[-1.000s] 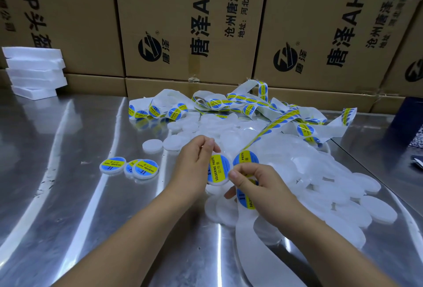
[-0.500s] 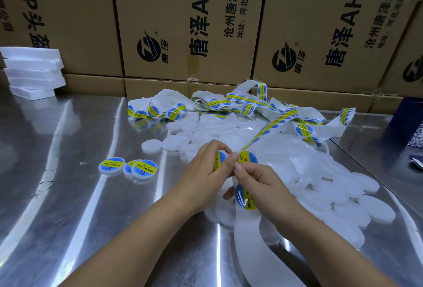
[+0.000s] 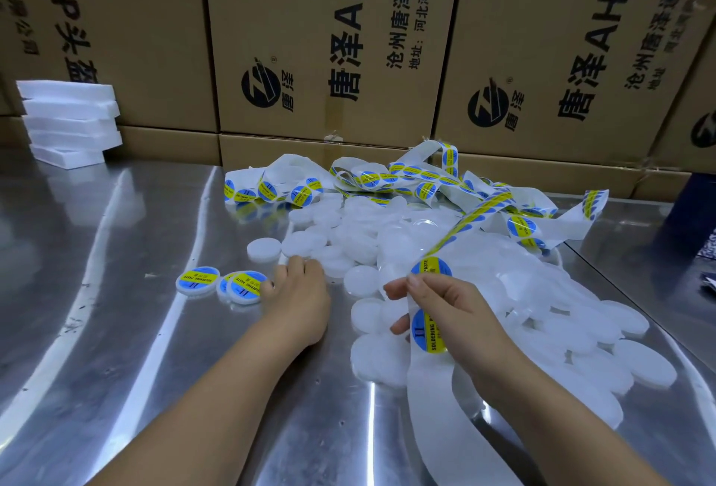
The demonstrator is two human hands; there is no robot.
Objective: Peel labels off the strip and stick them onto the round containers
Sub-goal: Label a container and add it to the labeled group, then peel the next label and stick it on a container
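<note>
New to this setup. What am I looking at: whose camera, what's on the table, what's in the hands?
There is no machine here. A person works bare-handed, and the single picture comes from a camera worn on their head, looking forward and down.

The steel table holds a pile of plain containers, white and round. Three labelled containers lie to its left. A long strip of blue-and-yellow labels lies tangled at the back, in front of cardboard boxes, and runs forward to the person.

The right hand pinches the strip. The left hand lies knuckles-up beside the labelled containers. Whether its grip holds anything is hidden.
</note>
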